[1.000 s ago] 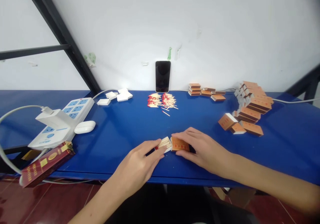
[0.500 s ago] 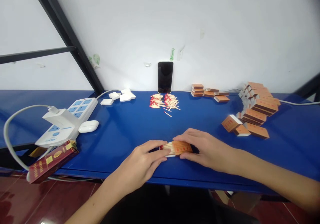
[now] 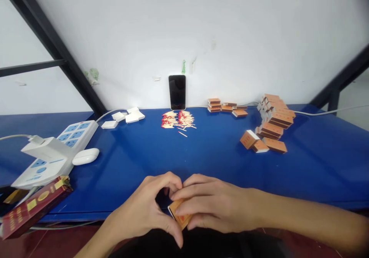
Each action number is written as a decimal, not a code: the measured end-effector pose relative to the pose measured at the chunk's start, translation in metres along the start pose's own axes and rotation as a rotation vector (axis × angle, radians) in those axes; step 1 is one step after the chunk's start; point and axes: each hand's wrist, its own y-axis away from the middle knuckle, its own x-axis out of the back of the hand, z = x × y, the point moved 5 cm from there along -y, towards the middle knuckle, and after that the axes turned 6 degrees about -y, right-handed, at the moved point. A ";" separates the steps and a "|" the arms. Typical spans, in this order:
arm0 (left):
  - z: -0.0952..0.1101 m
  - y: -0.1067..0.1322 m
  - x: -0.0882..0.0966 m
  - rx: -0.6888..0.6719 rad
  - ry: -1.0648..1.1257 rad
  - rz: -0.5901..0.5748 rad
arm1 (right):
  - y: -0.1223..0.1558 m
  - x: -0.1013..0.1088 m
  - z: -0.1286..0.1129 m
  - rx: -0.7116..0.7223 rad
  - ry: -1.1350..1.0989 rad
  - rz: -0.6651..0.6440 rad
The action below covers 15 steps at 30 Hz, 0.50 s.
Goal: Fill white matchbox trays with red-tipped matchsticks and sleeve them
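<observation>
An orange matchbox (image 3: pixel 183 220) is held at the front edge of the blue table, tilted, with a white and dark end toward my left palm. My right hand (image 3: pixel 213 204) is closed on it, fingers lying across its orange face. My left hand (image 3: pixel 152 202) curls round the box's other side, thumb by its lower corner and fingertips partly hidden behind it. A dark gap shows between that palm and the box. No matches show in the held box. Beyond, two piles of red-tipped matches (image 3: pixel 169 119) lie on the table, with a few loose ones in front.
A phone (image 3: pixel 177 93) leans on the wall. Matchboxes are heaped at the right (image 3: pixel 276 116), with a smaller group (image 3: pixel 214 105) by the wall. To the left are white pieces (image 3: pixel 134 116), a power strip (image 3: pixel 69 135), a white earbud case (image 3: pixel 85 156) and a dark red box (image 3: pixel 37 206).
The matchbox has come nearer me and turned. Its match-filled tray, exposed before, no longer shows. My left fingers have shifted to curl round the box, and the camera view has moved.
</observation>
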 end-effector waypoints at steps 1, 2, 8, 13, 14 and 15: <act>0.003 -0.001 0.000 -0.002 0.009 0.004 | 0.002 0.002 -0.007 0.001 0.016 0.010; 0.007 -0.003 0.000 -0.012 0.020 -0.002 | 0.005 0.004 -0.013 0.001 0.041 0.026; 0.025 -0.036 -0.001 -0.076 0.078 -0.117 | 0.086 0.065 -0.028 -0.285 0.598 0.405; 0.040 -0.110 -0.033 -0.099 -0.147 -0.052 | 0.171 0.124 -0.005 -0.519 1.066 0.750; 0.044 -0.130 -0.043 -0.107 -0.163 -0.010 | 0.176 0.128 0.005 -0.561 1.055 0.661; 0.049 -0.149 -0.053 -0.113 -0.170 0.036 | 0.180 0.130 0.013 -0.589 1.048 0.585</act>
